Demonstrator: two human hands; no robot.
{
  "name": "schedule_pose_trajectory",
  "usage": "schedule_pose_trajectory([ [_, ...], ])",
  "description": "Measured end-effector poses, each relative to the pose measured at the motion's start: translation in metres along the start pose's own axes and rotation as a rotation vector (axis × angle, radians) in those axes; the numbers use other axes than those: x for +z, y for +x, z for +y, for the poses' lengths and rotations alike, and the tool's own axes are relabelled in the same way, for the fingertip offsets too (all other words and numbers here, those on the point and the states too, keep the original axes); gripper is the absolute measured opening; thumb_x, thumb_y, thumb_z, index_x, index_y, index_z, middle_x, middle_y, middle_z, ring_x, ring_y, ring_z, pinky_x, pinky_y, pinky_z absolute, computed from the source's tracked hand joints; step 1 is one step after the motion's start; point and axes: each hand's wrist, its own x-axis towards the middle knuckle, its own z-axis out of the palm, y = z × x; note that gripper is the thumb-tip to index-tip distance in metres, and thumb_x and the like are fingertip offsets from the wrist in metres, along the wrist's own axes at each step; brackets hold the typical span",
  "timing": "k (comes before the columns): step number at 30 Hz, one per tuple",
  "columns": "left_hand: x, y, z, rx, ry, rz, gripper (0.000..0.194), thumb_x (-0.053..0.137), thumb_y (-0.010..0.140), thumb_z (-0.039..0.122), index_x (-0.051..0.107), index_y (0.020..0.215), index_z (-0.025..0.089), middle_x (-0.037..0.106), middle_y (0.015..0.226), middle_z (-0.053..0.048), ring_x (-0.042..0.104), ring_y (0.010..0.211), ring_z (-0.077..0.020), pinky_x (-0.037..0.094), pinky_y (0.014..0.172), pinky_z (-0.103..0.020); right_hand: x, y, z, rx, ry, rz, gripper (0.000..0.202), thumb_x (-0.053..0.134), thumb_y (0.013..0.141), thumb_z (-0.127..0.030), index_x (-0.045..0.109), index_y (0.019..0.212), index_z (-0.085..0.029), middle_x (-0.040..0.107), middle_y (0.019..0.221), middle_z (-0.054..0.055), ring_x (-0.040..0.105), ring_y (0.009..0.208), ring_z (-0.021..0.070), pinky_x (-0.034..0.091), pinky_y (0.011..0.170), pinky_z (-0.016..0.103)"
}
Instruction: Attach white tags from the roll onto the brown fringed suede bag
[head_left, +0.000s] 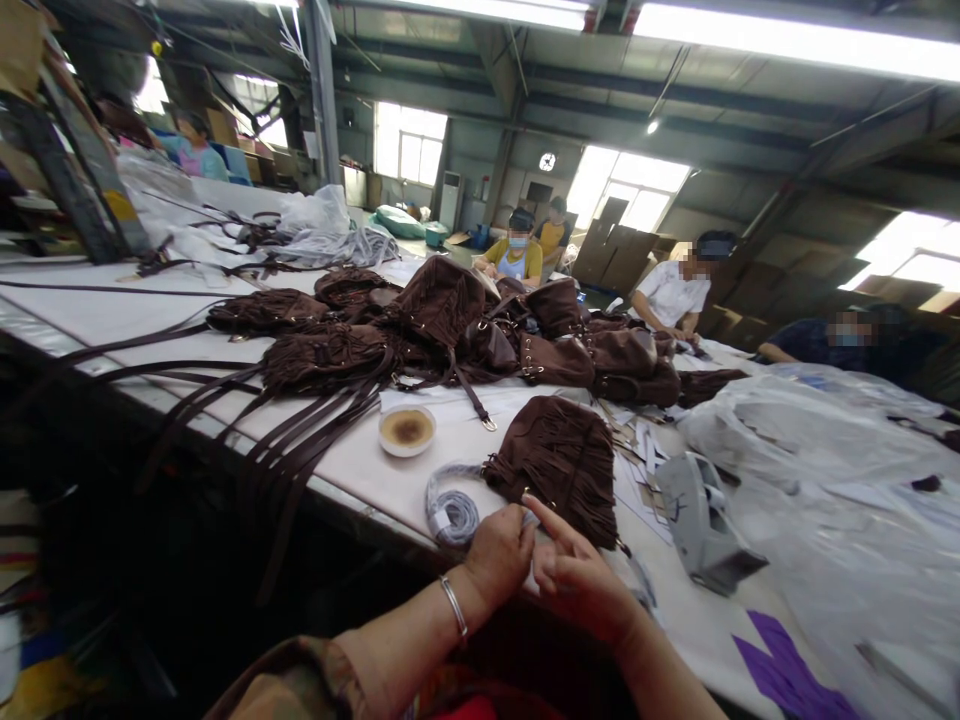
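A dark brown fringed bag (559, 465) lies on the table right in front of me. Beside it is a coiled strap in pale grey wrapping (453, 516), running up to the bag's left side. My left hand (501, 550), with a bangle at the wrist, is closed at the bag's near edge. A sliver of greyish material shows at its fingertips, too small to name. Close against it, my right hand (581, 575) has its index finger stretched toward the bag and its other fingers curled in; what they hold, if anything, is hidden.
A bowl of tan paste (407, 430) stands left of the coil. Behind lies a heap of brown bags (442, 310), straps hanging over the table edge. A grey tape dispenser (701, 520), clear plastic sheeting (810, 450) and purple pieces (787, 665) lie right. Several co-workers are beyond.
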Motion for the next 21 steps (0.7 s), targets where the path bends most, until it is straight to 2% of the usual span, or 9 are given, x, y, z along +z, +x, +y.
schedule_pose_trajectory([
  [4,0.0007,-0.0007,0.0004,0.019,-0.035,0.004,0.019,0.043,0.095,0.021,0.061,0.091,0.016,0.067,0.082,-0.007,0.063,0.076,-0.0209,0.044,0.069,-0.031,0.0003,-0.0045,0.0039,-0.101,0.252,-0.007,0.063,0.063,0.085,-0.028,0.042,0.145,-0.025,0.045,0.06,-0.008,0.021,0.041,0.0037,0.021,0.039,0.017],
  [8,0.001,0.0,0.0009,0.036,-0.029,0.028,0.018,0.044,0.094,0.019,0.06,0.088,0.017,0.066,0.08,-0.006,0.063,0.075,-0.0203,0.043,0.068,-0.03,-0.003,-0.0092,-0.0002,-0.15,0.395,-0.007,0.044,0.063,0.086,-0.032,0.059,0.129,-0.02,0.041,0.063,-0.007,0.021,0.044,0.0036,0.024,0.04,0.016],
  [15,0.0044,0.0011,-0.0004,0.073,0.008,0.078,0.019,0.042,0.096,0.022,0.058,0.086,0.018,0.064,0.077,-0.005,0.061,0.072,-0.0195,0.043,0.066,-0.03,-0.0064,-0.0076,-0.0002,-0.192,0.484,0.006,0.023,0.064,0.088,-0.031,0.066,0.109,-0.02,0.037,0.062,-0.008,0.02,0.044,0.003,0.024,0.041,0.015],
  [21,0.0003,0.0,0.001,0.048,-0.03,0.054,0.021,0.042,0.095,0.023,0.06,0.086,0.017,0.066,0.078,-0.006,0.062,0.073,-0.0195,0.044,0.067,-0.029,-0.0085,-0.0028,0.001,-0.154,0.422,0.021,0.024,0.063,0.089,-0.033,0.063,0.111,-0.021,0.036,0.059,-0.01,0.017,0.041,0.0023,0.022,0.038,0.014],
])
